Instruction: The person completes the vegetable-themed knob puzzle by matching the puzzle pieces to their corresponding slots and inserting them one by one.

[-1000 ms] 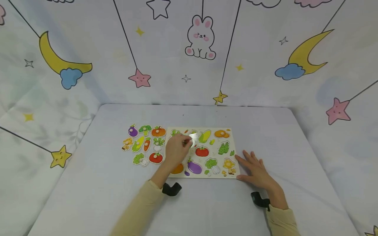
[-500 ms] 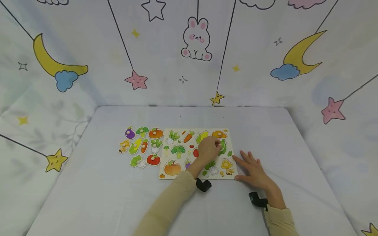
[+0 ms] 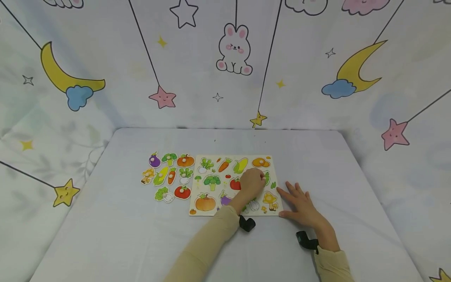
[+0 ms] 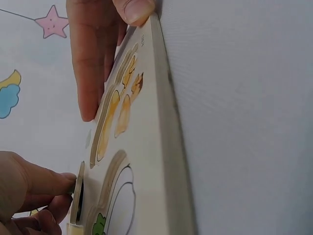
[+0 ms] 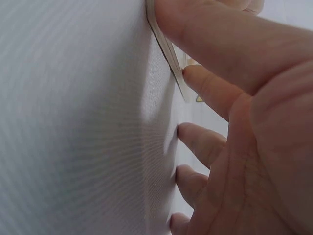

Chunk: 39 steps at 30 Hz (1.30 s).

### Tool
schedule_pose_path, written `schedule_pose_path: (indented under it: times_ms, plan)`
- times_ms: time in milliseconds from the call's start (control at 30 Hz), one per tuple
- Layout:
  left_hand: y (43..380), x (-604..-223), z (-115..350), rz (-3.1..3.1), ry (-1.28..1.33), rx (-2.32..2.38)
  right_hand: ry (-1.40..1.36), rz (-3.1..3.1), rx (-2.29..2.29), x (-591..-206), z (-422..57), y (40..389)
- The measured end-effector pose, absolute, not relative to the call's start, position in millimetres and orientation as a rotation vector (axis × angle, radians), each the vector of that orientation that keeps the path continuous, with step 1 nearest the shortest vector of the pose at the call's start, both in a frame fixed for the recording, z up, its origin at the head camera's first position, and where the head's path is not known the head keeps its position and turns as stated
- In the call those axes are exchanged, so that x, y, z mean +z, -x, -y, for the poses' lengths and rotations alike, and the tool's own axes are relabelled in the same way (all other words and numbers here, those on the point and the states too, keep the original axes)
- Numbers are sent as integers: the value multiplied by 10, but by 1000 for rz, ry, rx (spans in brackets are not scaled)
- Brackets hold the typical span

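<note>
A cream vegetable puzzle board [image 3: 218, 197] lies flat on the white table. Over its right half, my left hand [image 3: 251, 185] pinches a thin puzzle piece [image 4: 77, 193] between thumb and fingers. The piece stands edge-on in the left wrist view, close over the board, its picture hidden. In the head view the hand is right at the green asparagus picture [image 3: 267, 178]. My right hand [image 3: 301, 205] lies with spread, straight fingers at the board's right side. Its thumb and index finger touch the board's edge [image 5: 166, 46], and the other fingertips rest on the table.
Left of the board lie several loose knobbed pieces, among them an eggplant [image 3: 154, 160], a pumpkin [image 3: 185, 161], a corn [image 3: 161, 176], a carrot [image 3: 171, 176] and a tomato [image 3: 182, 192]. A printed cloth backdrop [image 3: 197, 70] rises behind the table [image 3: 141, 243].
My left hand has carried the piece from the board's left part rightward to the asparagus picture, then settled slightly lower. The right hand stays at the board's edge. The head view has shifted slightly.
</note>
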State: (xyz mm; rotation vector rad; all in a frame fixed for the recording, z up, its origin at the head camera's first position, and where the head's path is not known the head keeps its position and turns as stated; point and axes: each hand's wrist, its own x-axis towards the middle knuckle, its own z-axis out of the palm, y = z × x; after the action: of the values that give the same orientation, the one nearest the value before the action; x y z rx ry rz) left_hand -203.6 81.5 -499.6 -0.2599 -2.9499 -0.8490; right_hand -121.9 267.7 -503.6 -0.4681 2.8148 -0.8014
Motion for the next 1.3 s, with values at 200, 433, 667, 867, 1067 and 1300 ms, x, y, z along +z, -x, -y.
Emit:
schedule_pose_path:
  times_ms: [200,433,667,867,1067,1300]
  plan:
    - [2056,-5041,-829,2952,245,-892,462,-2831,-794,-5056,-2678,1222]
    - [2042,-5074,-819,2932,281,-875,457,-2829,-795,-5070,-2678,1226]
    - [1891,-4937,-631,2872,356,-958,461,-2820,-783,-5059,-2661,1224]
    - [1690,-4700,-158,2737,332,-1077,460,-2824,-760,-5043,-2675,1225]
    - [1558,-4571,465,2610,128,-1170,465,-2819,-764,-5036,-2666,1230]
    - [1439,-4542,1226,2523,-170,-1140,471,-2816,-761,-5048,-2670,1225]
